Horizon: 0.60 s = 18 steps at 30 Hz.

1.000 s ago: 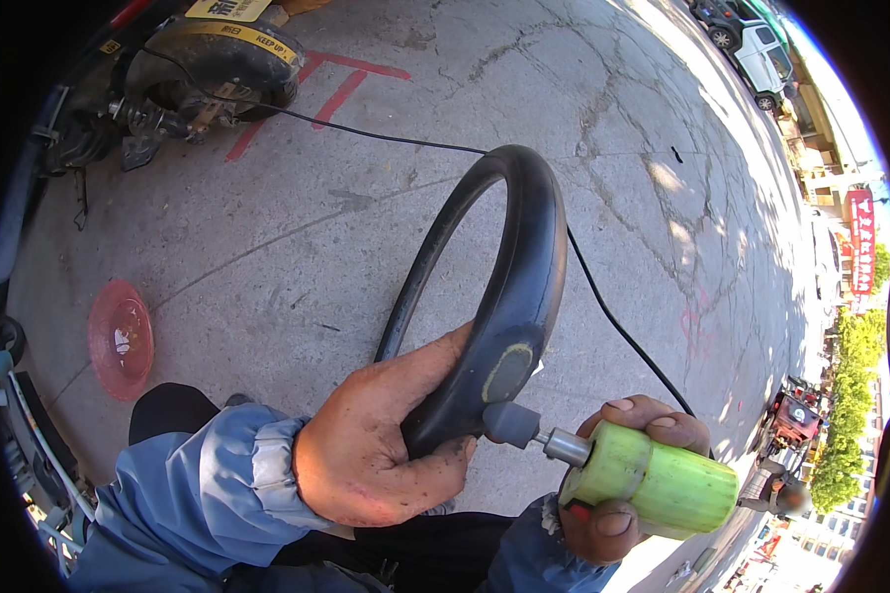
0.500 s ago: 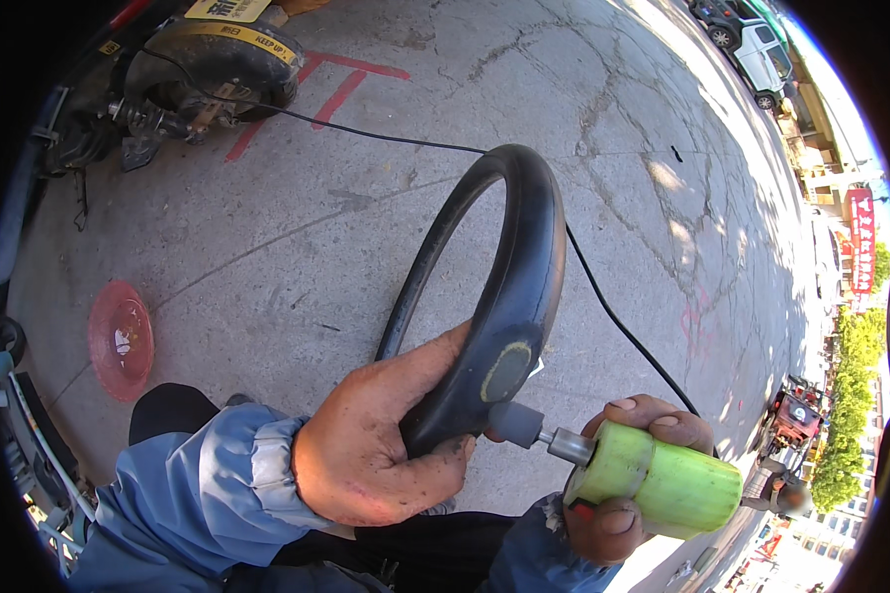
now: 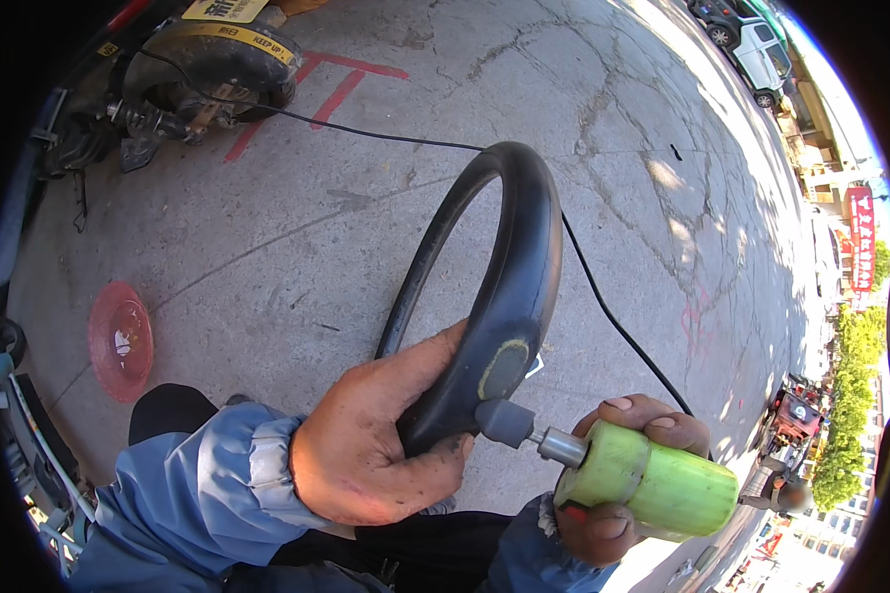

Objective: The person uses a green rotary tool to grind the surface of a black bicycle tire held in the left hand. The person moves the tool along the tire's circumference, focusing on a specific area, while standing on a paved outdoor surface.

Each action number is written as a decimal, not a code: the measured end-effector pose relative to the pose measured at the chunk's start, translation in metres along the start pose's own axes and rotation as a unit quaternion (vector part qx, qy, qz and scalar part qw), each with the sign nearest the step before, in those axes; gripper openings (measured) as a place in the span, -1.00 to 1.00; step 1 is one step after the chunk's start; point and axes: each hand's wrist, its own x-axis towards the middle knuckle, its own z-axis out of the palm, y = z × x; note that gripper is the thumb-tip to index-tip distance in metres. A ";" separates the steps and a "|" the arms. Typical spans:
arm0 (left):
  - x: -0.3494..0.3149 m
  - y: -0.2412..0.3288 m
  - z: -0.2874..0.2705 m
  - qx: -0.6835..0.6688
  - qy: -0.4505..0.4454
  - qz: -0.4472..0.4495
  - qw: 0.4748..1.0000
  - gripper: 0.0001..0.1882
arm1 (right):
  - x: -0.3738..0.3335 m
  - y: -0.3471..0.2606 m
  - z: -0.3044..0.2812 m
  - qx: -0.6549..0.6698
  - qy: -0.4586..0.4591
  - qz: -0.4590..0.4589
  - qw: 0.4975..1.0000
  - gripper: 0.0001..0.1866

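A black rubber inner tube (image 3: 527, 227) stands up in a ring, gripped near its lower end by my left hand (image 3: 381, 440), thumb and fingers wrapped round it. On its side facing right is a dull, roughened oval patch (image 3: 504, 368) with a pale yellowish rim. My right hand (image 3: 613, 529) is closed round a lime-green electric die grinder (image 3: 663, 484). The grinder's grey grinding head (image 3: 505, 423) sits at the lower edge of the oval, seemingly touching the rubber. A black cord (image 3: 613, 311) passes behind the tube to the right hand.
A red translucent basin (image 3: 122, 341) sits on the cracked concrete ground (image 3: 297, 247) at left. At the upper left is a vehicle wheel (image 3: 227, 64) with exposed parts, beside red painted lines (image 3: 341, 97). Parked cars (image 3: 756, 59) and a red machine (image 3: 796, 415) stand far right.
The grinder and its head have shifted slightly left and the head now tilts differently against the patch. The tube has moved a little left; my left hand has barely moved.
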 end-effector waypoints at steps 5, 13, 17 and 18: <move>0.001 -0.001 -0.001 -0.018 -0.005 -0.015 1.000 -0.39 | 0.003 0.003 -0.003 0.014 -0.068 -0.013 0.997 -0.27; 0.000 -0.001 0.000 0.017 0.004 -0.004 1.000 -0.38 | 0.003 0.000 -0.005 0.023 -0.054 -0.008 0.998 -0.28; 0.001 -0.004 0.000 0.021 -0.016 0.014 1.000 -0.33 | 0.004 0.002 -0.004 0.022 -0.054 -0.023 0.998 -0.27; 0.001 -0.003 0.000 0.033 -0.028 0.018 0.999 -0.28 | 0.003 0.002 -0.004 0.018 -0.047 -0.024 0.998 -0.27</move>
